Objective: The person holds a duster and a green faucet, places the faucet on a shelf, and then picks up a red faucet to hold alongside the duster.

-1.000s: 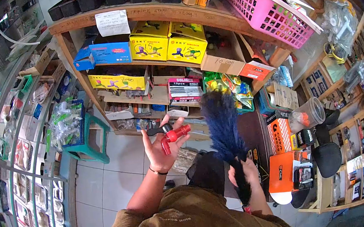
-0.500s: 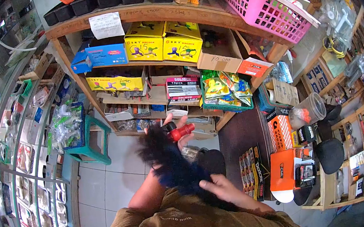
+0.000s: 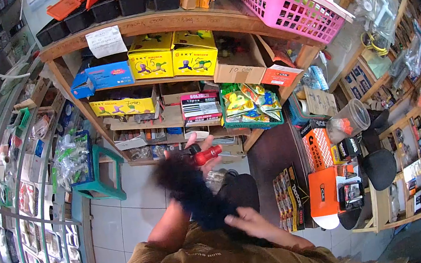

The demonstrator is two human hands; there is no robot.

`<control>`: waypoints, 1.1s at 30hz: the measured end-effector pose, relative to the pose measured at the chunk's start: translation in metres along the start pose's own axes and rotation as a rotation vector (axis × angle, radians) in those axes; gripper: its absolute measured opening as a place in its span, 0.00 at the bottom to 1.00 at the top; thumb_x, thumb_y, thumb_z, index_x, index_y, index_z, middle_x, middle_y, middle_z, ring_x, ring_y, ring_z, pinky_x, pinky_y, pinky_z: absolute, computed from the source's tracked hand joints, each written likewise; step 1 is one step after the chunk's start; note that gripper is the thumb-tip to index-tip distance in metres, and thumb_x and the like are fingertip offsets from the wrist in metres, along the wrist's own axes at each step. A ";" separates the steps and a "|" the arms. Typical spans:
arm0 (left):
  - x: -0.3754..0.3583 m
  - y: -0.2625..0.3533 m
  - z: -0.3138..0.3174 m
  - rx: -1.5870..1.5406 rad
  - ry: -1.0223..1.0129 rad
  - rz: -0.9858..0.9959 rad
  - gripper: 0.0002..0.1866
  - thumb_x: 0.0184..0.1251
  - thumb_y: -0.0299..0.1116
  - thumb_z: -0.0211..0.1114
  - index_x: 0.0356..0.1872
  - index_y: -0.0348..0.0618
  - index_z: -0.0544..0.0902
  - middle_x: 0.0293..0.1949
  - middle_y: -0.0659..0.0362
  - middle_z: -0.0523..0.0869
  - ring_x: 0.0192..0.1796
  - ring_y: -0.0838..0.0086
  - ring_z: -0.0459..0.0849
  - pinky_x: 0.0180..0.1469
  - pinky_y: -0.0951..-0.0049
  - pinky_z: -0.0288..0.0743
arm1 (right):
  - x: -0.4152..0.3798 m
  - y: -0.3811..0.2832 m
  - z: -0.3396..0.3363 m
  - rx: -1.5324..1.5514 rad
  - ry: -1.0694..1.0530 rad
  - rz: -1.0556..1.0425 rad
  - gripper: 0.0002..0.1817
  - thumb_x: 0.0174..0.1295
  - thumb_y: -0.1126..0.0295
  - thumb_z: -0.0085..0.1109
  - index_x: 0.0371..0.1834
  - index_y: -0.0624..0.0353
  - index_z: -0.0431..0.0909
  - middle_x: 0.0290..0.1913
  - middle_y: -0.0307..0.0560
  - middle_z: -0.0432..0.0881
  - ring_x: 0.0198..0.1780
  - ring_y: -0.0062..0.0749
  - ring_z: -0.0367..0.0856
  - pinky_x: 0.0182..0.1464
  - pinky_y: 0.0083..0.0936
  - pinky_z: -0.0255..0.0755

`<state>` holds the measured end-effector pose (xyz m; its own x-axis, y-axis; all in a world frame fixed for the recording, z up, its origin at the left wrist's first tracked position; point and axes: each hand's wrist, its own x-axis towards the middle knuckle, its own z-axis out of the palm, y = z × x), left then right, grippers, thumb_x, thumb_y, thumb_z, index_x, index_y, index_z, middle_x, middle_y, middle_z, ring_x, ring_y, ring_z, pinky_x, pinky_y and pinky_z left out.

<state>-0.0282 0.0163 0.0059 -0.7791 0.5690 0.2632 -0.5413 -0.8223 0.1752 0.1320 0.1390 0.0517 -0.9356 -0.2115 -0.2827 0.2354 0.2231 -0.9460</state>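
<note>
The left hand (image 3: pixel 197 152) is closed around a red tap (image 3: pixel 205 155), held up before the wooden shelves (image 3: pixel 176 115). The right hand (image 3: pixel 249 222) grips a dark blue feather duster (image 3: pixel 188 187), its plumes lying across the tap: dusting appears under way, and the next stroke calls for reaching the uncovered red end.

A fluffy, matt dark-blue feather duster (image 3: pixel 188 187) brushes a glossy red plastic fitting (image 3: pixel 206 155). Rough bare wood shelf (image 3: pixel 164 21) holds glossy yellow cardboard boxes (image 3: pixel 173 56).

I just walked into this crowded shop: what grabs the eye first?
A dark blue feather duster, gripped low by the right hand, sweeps over a red tap lying in the left hand at centre. Above, yellow boxes and a pink basket brighten the wooden shelves.
</note>
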 end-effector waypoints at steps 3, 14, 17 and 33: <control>-0.004 0.008 -0.014 -0.211 0.096 0.033 0.41 0.56 0.67 0.40 0.63 0.46 0.57 0.60 0.43 0.62 0.59 0.51 0.65 0.58 0.55 0.62 | 0.001 0.004 -0.016 0.087 0.153 0.190 0.11 0.60 0.65 0.51 0.34 0.64 0.74 0.28 0.37 0.76 0.30 0.14 0.70 0.33 0.16 0.66; -0.007 0.020 0.012 0.093 0.087 0.024 0.43 0.54 0.68 0.39 0.62 0.42 0.57 0.61 0.48 0.62 0.60 0.55 0.63 0.60 0.57 0.59 | 0.017 0.038 -0.020 0.180 0.244 0.092 0.15 0.61 0.57 0.51 0.29 0.59 0.72 0.20 0.30 0.66 0.22 0.14 0.60 0.22 0.17 0.55; -0.009 0.022 0.000 -0.022 0.108 0.072 0.43 0.55 0.68 0.39 0.62 0.43 0.58 0.60 0.49 0.64 0.61 0.57 0.63 0.61 0.55 0.56 | 0.017 -0.001 -0.019 0.276 0.220 0.063 0.13 0.61 0.62 0.51 0.28 0.62 0.72 0.24 0.30 0.69 0.27 0.15 0.63 0.28 0.17 0.61; -0.012 0.024 0.005 -0.001 0.140 0.079 0.40 0.55 0.66 0.42 0.61 0.46 0.60 0.59 0.44 0.63 0.58 0.50 0.66 0.57 0.53 0.62 | 0.014 0.021 -0.044 0.335 0.460 0.120 0.09 0.58 0.65 0.54 0.32 0.60 0.73 0.26 0.36 0.76 0.25 0.17 0.71 0.26 0.16 0.65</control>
<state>-0.0302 -0.0100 0.0114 -0.8555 0.4982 0.1408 -0.4773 -0.8644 0.1581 0.1125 0.1825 0.0345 -0.8978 0.2483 -0.3638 0.3473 -0.1092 -0.9314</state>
